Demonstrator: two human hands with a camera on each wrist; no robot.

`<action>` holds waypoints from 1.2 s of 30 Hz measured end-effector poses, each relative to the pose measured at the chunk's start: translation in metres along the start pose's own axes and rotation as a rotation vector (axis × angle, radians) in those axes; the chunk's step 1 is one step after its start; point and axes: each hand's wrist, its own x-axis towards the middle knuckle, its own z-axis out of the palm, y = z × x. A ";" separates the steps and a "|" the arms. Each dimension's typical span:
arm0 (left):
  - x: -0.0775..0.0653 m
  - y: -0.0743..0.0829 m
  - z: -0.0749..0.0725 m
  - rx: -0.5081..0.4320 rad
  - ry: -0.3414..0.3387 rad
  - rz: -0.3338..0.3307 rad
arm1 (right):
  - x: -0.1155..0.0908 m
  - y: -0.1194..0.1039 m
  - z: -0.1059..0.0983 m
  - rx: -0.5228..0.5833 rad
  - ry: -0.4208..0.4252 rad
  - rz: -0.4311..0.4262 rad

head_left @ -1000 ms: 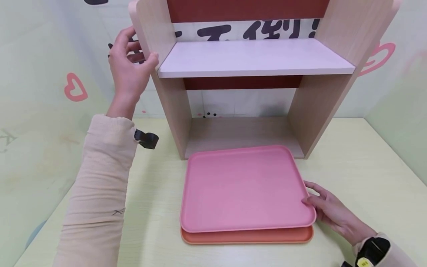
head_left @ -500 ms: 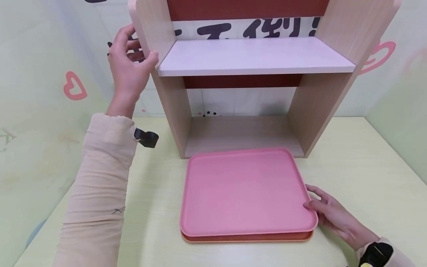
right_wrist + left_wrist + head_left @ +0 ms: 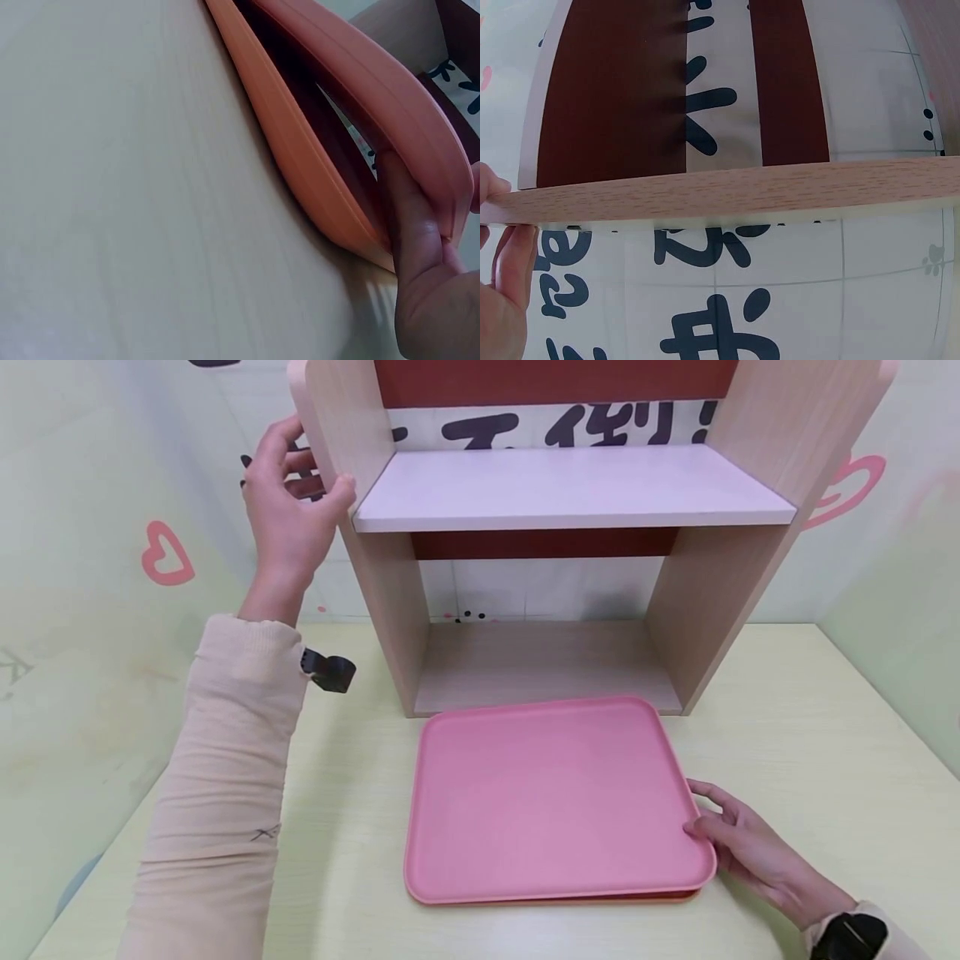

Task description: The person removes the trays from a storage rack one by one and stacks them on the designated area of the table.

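Note:
A pink tray [image 3: 558, 802] lies over an orange tray [image 3: 660, 897], whose front rim just shows below it. My right hand [image 3: 757, 856] pinches the pink tray's right edge. In the right wrist view a gap separates the pink tray [image 3: 401, 97] from the orange tray [image 3: 292, 154], with a digit of my right hand [image 3: 427, 262] inside it. My left hand [image 3: 288, 531] grips the left side panel [image 3: 352, 452] of a wooden desktop shelf, high up. The left wrist view has my left hand [image 3: 502, 300] around the panel's edge [image 3: 727, 191].
The shelf has a white middle board [image 3: 577, 489], a wooden bottom board [image 3: 547, 664] and dark red back strips [image 3: 555, 381]. It stands at the back of a pale tabletop [image 3: 810, 718]. Printed walls [image 3: 90, 652] enclose the table behind and at both sides.
The pink tray has come down and toward me, covering more of the orange tray's front rim. My right hand has moved slightly nearer with it. My left hand keeps its grip on the shelf.

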 end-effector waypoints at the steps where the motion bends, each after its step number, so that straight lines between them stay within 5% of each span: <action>1: 0.000 0.000 0.000 -0.001 0.000 0.000 | 0.000 0.000 0.000 -0.009 0.002 -0.001; 6: 0.001 0.000 0.000 0.000 0.002 0.000 | -0.001 -0.002 0.003 -0.123 0.035 0.010; 16: 0.002 -0.003 -0.001 0.002 0.004 -0.014 | 0.001 -0.015 0.009 -0.611 0.189 -0.024; 23: 0.001 -0.003 -0.001 0.006 0.002 -0.009 | 0.000 -0.013 0.009 -0.695 0.192 -0.056; 36: 0.004 -0.008 -0.001 0.028 0.008 -0.021 | 0.009 -0.022 0.010 -0.783 0.159 0.040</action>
